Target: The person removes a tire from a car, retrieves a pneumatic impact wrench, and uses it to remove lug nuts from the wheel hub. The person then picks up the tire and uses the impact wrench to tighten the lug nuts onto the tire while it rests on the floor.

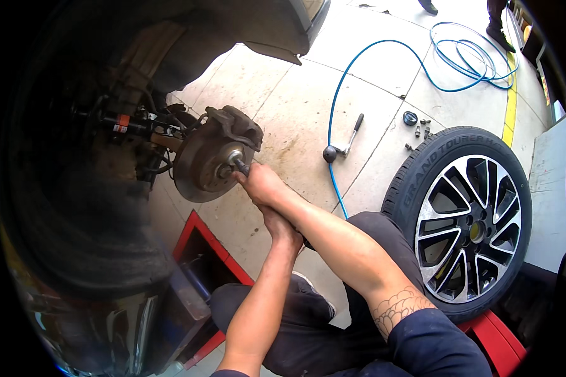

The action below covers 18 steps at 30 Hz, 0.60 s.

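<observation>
My right hand (262, 183) is closed around a hand tool with a dark neck and a round silvery head (234, 155). Its head meets the hub face of the brake disc (198, 164); most of the tool's body is hidden by my hand. Just below, my left hand (282, 227) is closed against the underside of my right wrist, its fingers mostly out of sight, so what it grips cannot be made out. A brake caliper (238, 124) sits over the disc's upper right edge. Behind the disc runs a dark axle and strut assembly (116, 121) inside the wheel arch.
A wheel with its tyre (404, 188) leans at my right, above a red support (493, 345). A blue hose (341, 75) winds over the tiles past a ratchet (356, 129), a black cap (410, 118) and several bolts (417, 132). A red frame (229, 259) stands below the disc. Another person's feet show top right.
</observation>
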Available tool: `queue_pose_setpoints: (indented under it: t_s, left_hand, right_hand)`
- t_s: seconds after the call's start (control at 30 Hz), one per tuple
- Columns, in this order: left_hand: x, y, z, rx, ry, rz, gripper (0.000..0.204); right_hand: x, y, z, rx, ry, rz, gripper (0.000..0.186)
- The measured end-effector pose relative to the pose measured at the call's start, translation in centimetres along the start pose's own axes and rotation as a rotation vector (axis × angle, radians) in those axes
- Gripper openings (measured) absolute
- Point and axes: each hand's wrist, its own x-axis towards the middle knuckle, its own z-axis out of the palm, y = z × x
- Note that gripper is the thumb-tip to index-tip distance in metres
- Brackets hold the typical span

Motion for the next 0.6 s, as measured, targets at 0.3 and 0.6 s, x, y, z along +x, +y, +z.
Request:
queue_pose_setpoints:
  t_s: [0.3,0.6]
  left_hand:
    - [-2.2,1.8,1.1,0.158,0.112,-0.017,0.053]
    - [-1.4,1.9,-2.0,0.164,0.201,-0.175,0.058]
  right_hand:
    - [-0.2,0.4,0.9,0.043,0.058,0.048,0.058]
    - [-0.2,1.6,2.5,0.095,0.084,0.104,0.063]
